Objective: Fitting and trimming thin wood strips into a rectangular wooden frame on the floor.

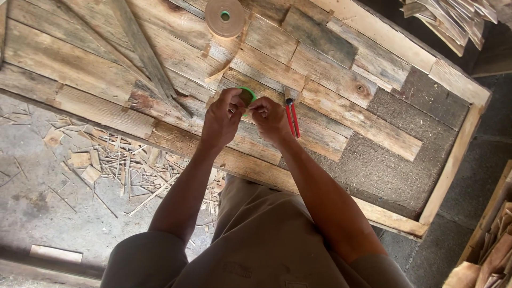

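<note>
Both hands meeting over the middle of the wooden panel (330,80) on the table: left hand (221,120) and right hand (271,120) each with a pressed-together grip, pinching a small green-rimmed roll (246,96) between fingertips, mostly hidden, so its facing only seemingly flat-on toward the camera and no long axis to be told. Just at 3 o'clock of the right hand, red-handled pliers (292,117) lying on the boards, long axis running 12 to 6, head toward 12. At 12 o'clock, well apart, a larger tan tape roll (224,17) lying flat; at 9 o'clock, wood splinters (114,165) scattered over the floor.
</note>
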